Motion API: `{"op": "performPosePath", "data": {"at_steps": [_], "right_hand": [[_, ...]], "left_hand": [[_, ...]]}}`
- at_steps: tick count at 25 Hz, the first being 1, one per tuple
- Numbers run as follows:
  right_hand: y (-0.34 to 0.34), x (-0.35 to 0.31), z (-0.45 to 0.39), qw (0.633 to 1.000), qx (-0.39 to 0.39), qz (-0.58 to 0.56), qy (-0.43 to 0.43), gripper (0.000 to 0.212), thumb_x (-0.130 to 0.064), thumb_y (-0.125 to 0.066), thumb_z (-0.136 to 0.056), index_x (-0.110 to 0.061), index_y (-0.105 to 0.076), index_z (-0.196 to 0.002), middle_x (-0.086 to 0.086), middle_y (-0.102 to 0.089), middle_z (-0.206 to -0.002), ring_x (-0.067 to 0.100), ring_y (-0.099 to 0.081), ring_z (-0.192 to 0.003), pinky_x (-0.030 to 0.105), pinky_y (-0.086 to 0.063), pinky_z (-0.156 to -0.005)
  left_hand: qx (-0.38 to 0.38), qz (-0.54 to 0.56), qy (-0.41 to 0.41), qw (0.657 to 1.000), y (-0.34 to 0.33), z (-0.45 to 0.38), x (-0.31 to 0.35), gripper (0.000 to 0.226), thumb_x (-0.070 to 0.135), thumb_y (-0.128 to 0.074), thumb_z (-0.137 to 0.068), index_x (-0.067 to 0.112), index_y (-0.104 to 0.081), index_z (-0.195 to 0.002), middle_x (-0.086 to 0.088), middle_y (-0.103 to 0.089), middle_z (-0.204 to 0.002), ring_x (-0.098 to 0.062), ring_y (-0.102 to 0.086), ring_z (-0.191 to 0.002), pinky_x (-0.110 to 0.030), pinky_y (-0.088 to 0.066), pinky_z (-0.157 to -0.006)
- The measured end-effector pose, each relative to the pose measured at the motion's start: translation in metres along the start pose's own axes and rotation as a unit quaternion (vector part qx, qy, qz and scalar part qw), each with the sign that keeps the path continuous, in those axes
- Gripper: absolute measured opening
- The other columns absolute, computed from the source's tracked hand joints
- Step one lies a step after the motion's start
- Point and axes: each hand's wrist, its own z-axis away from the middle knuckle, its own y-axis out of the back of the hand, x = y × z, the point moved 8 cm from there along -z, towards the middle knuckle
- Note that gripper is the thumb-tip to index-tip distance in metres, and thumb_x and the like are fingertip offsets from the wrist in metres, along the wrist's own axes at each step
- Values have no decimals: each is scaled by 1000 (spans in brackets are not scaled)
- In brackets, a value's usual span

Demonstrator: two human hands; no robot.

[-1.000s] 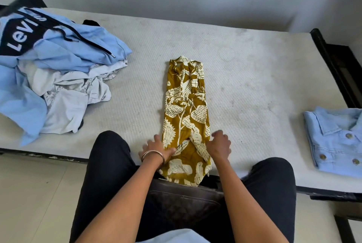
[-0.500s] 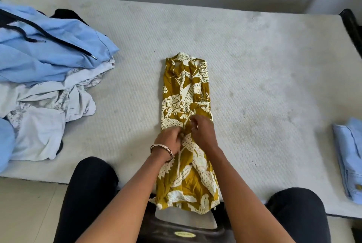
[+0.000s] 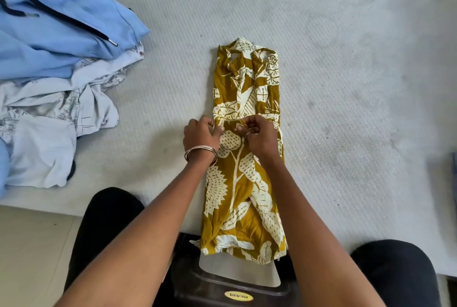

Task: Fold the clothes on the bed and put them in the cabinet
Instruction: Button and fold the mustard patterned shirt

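Pinching mid-fold of long yellow shirt point(image 3: 244, 148) w/ left hand point(image 3: 201, 134) & right hand point(image 3: 259, 134), hem past bed point(image 3: 346, 84) edge, bare mattress right, clothes pile point(image 3: 57, 79) left.

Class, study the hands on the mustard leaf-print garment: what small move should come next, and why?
Probably carry the pinched fold toward the far end. The left hand and right hand pinch the mustard garment midway along its narrow strip on the mattress, so halving it seems next.
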Motion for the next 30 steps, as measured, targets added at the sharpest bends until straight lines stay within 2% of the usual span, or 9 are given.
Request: {"op": "performPosePath", "data": {"at_steps": [5, 8, 11, 14, 18, 20, 23, 26, 30], "right_hand": [[0, -1, 0, 998, 6, 61, 32, 21, -9, -71, -87, -12, -68, -108, 1, -67, -96, 8, -60, -85, 16, -46, -70], [19, -8, -2, 971, 135, 193, 46, 27, -14, -66, -90, -17, -66, -116, 7, -61, -117, 25, -46, -115, 35, -34, -91], [48, -16, -24, 962, 190, 193, 34, 27, -21, -62, -93, -18, -63, -120, 6, -57, -122, 26, -40, -119, 38, -28, -92], [68, -19, -62, 965, 188, 175, 51, 29, -22, -60, -95, -15, -59, -123, 7, -59, -121, 25, -42, -118, 38, -33, -95], [61, -30, -128, 967, 137, 209, 48, 44, -27, -59, -95, -9, -49, -134, 12, -54, -130, 30, -40, -124, 41, -34, -100], [57, -26, -162, 970, 119, 208, -32, 55, -46, -60, -93, -15, -47, -137, 11, -46, -138, 32, -33, -132, 48, -32, -106], [53, -10, -197, 972, 109, 148, -147, 56, -60, -67, -81, -27, -58, -126, 6, -47, -135, 30, -32, -132, 51, -36, -106], [56, -1, -214, 979, 131, -19, -154, 37, -49, -78, -70, -21, -71, -94, 5, -66, -109, 30, -55, -114, 45, -52, -90], [60, -14, -203, 976, 119, -164, -75, 3, -17, -71, -88, -19, -69, -87, 9, -74, -86, 25, -73, -82, 40, -61, -70]], "left_hand": [[-49, -136, -49, 988, -7, 4, 2, 46, 47, -64, -87, 26, -55, -126, -10, -46, -125, -30, -42, -118, -41, -44, -91], [-16, -229, -131, 964, -3, -3, 17, 47, 42, -64, -88, 21, -50, -128, -11, -45, -126, -31, -42, -119, -42, -42, -92], [23, -271, -214, 938, 1, -21, 42, 53, 42, -64, -88, 16, -45, -131, -14, -47, -128, -32, -46, -119, -43, -45, -90], [-17, -95, -103, 990, 1, -73, 53, 53, 41, -60, -91, 11, -46, -132, -15, -45, -131, -33, -46, -120, -44, -46, -93], [-68, -22, -68, 995, -22, -129, 82, 66, 41, -61, -90, 11, -35, -143, -15, -40, -139, -36, -41, -128, -46, -38, -104], [-71, 24, 7, 997, -30, -156, 82, 76, 48, -66, -85, 14, -32, -145, -12, -40, -142, -34, -40, -130, -46, -39, -104], [-91, 241, 125, 958, -48, -184, 75, 67, 43, -80, -73, 15, -54, -128, 1, -60, -119, -21, -57, -106, -37, -49, -94], [-90, 370, 149, 912, -55, -196, 73, 27, 30, -82, -74, 14, -72, -92, -3, -73, -88, -21, -68, -82, -40, -58, -82], [-32, 437, 137, 888, -43, -197, 68, 18, 31, -68, -87, 18, -68, -99, -3, -71, -98, -21, -67, -91, -43, -57, -87]]}}
